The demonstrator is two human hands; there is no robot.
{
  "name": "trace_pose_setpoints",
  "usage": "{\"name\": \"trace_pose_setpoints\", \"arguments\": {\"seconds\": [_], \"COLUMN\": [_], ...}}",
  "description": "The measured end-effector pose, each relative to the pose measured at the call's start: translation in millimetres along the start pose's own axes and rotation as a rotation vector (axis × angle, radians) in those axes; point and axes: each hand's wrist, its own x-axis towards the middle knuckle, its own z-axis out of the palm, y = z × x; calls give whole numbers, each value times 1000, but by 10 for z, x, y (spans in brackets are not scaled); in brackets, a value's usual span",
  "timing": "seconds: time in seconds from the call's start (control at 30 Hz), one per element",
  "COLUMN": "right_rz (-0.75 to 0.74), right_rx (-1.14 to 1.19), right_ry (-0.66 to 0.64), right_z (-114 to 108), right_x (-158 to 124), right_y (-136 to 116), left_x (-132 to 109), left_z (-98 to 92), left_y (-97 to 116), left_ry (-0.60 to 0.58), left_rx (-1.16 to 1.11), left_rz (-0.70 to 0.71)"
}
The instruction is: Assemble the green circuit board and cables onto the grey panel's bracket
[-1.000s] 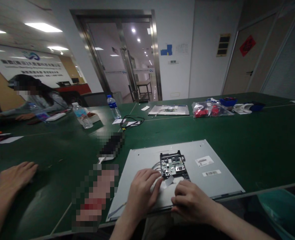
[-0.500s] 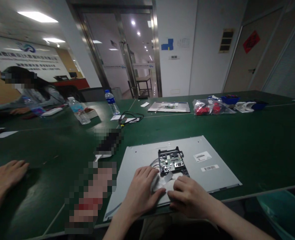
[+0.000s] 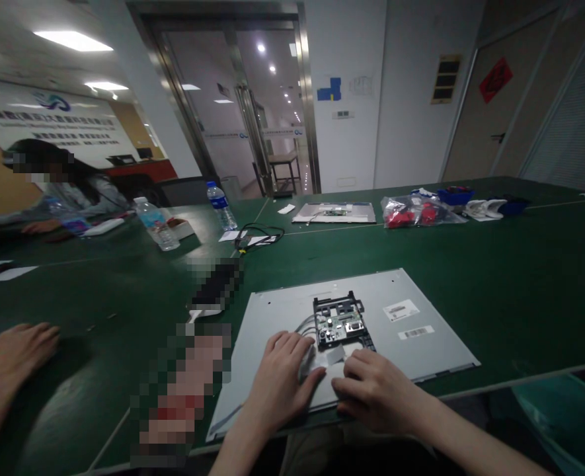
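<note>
A large flat display panel (image 3: 441,357), light grey on its back, lies on the table in front of me. On it sits a black bracket with a green circuit board (image 3: 340,325), with grey cables at its left. Below the board is a small silver-grey strip (image 3: 336,355) beside a whitish patch. My left hand (image 3: 285,380) rests on the panel left of the strip, fingers extended and thumb apart. Right of the strip, my right hand (image 3: 374,387) has curled fingers low on the panel; what they hold, if anything, is hidden.
A co-worker's hand (image 3: 27,347) rests on the green table at left, beyond a blurred phone (image 3: 217,284). Water bottles (image 3: 221,205), a black cable (image 3: 267,235), another panel (image 3: 334,213) and a plastic bag with red items (image 3: 416,213) stand or lie farther back.
The silver-grey strip lies flatter and slightly lower than before. My hands have barely moved, and the panel stays in place.
</note>
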Motion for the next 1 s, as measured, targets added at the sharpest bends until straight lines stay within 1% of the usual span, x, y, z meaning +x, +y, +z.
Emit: {"name": "trace_pose_setpoints", "arguments": {"seconds": [0.37,0.53,0.63,0.9,1.0], "right_rz": [-7,-24,-42,1,42], "right_rx": [-5,-43,-50,-15,1], "right_ry": [10,41,80,246,262], "right_z": [-22,29,56,12,7], "right_x": [9,3,-4,-10,-5], "right_y": [-9,-9,-7,7,3], "left_x": [-19,-23,-29,-31,-30], "left_z": [34,35,44,58,18], "left_y": [-30,-35,-44,-47,-21], "left_ry": [15,28,38,49,43], "left_rx": [12,-14,-25,-53,-63], "left_rz": [39,69,92,90,85]}}
